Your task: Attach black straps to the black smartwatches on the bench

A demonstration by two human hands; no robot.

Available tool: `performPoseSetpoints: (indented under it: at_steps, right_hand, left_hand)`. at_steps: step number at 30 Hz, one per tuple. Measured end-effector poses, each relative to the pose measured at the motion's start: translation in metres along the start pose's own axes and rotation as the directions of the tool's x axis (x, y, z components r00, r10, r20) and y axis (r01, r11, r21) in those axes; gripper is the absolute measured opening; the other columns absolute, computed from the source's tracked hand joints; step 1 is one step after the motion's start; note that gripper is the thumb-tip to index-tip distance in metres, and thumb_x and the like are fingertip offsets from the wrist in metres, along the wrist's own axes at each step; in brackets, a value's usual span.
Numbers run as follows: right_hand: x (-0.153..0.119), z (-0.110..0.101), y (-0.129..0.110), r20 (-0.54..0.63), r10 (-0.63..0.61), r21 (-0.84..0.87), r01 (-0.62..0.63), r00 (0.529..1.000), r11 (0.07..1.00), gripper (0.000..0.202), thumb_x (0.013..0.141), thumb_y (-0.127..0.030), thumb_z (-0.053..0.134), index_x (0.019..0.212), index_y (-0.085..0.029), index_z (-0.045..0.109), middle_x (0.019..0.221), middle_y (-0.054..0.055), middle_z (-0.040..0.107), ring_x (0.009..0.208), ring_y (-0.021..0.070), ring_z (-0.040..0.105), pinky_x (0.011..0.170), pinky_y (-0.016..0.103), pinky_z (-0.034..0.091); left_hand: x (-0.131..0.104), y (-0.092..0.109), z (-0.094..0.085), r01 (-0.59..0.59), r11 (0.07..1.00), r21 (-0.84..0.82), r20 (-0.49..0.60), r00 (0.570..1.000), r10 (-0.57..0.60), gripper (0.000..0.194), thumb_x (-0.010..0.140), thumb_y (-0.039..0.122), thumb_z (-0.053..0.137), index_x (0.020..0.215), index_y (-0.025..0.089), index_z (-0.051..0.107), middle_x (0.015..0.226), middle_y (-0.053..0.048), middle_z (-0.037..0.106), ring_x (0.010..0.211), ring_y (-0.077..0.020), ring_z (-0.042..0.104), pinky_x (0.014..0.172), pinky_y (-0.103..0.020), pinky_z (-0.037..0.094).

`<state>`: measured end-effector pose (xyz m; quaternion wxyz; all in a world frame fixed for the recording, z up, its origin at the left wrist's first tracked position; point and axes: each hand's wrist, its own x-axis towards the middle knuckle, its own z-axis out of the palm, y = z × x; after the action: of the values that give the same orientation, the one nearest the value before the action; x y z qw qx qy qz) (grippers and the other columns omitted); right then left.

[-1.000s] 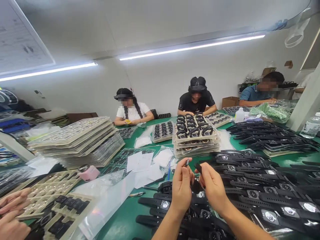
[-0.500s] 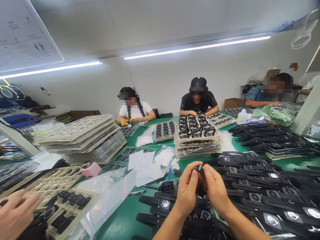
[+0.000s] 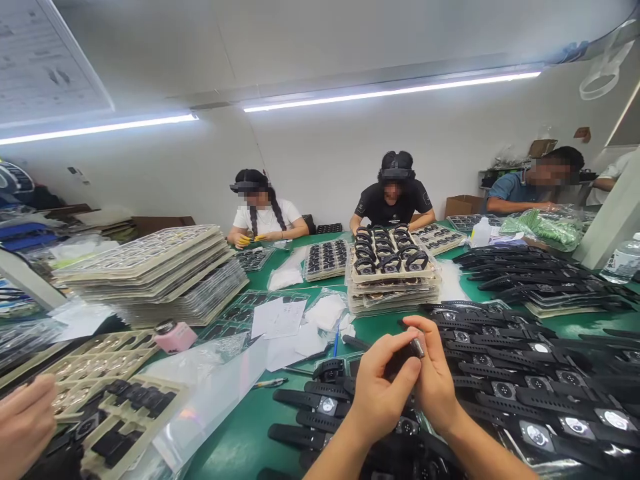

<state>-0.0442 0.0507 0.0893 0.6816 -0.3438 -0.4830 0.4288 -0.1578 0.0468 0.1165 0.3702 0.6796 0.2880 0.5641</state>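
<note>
A small black watch piece with a silvery end is pinched between the left hand and the right hand, both closed on it, the fingertips meeting just above the green table. The piece is held at the centre of the view, over a heap of black strapped watches that is spread from 6 o'clock round to 3 o'clock of the hands. White round backs are shown on several of these watches; no writing on them can be read.

At 12 o'clock of the hands a stack of beige trays is seen, its top tray filled with looped black watches in rows. Further off at 11 o'clock a smaller tray of dark watch faces is laid flat. At 10 o'clock white paper sheets and clear plastic bags are scattered, with a blue pen beside them. A tall stack of clear and beige blister trays is found at 9 to 10 o'clock, a pink-bodied bottle just before it. At 8 o'clock compartment trays partly filled with black parts are lying, and another person's hand is placed at their edge. A posted sheet is fixed at the upper left; its print is too blurred to be read. A bottle with an unreadable label stands at 2 o'clock.
</note>
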Motion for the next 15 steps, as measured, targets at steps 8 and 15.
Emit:
performPoseSetpoints:
  at_steps: [8, 15]
  right_hand:
    - [0.019, -0.005, -0.014, 0.168, 0.034, 0.148, -0.059, 0.985, 0.987, 0.038, 0.086, -0.063, 0.075, 0.092, -0.027, 0.083, 0.081, 0.001, 0.059, 0.078, 0.0185, 0.056, 0.074, 0.03, 0.05]
    - [0.032, -0.015, -0.039, 0.324, 0.242, -0.019, -0.249, 0.915, 0.968, 0.035, 0.08, -0.057, 0.083, 0.097, -0.026, 0.085, 0.085, 0.003, 0.069, 0.078, 0.0189, 0.06, 0.075, 0.032, 0.051]
  left_hand:
    - [0.009, -0.002, -0.008, 0.23, 0.95, -0.213, -0.013, 0.971, -0.238, 0.037, 0.085, 0.047, 0.076, 0.105, 0.017, 0.079, 0.088, -0.006, 0.074, 0.07, -0.0153, 0.061, 0.064, -0.026, 0.05]
    - [0.014, -0.003, -0.014, 0.48, 0.727, -0.49, 0.172, 0.871, -0.459, 0.047, 0.075, 0.057, 0.083, 0.087, 0.013, 0.072, 0.056, 0.01, 0.033, 0.048, -0.0033, 0.02, 0.045, -0.016, 0.018]
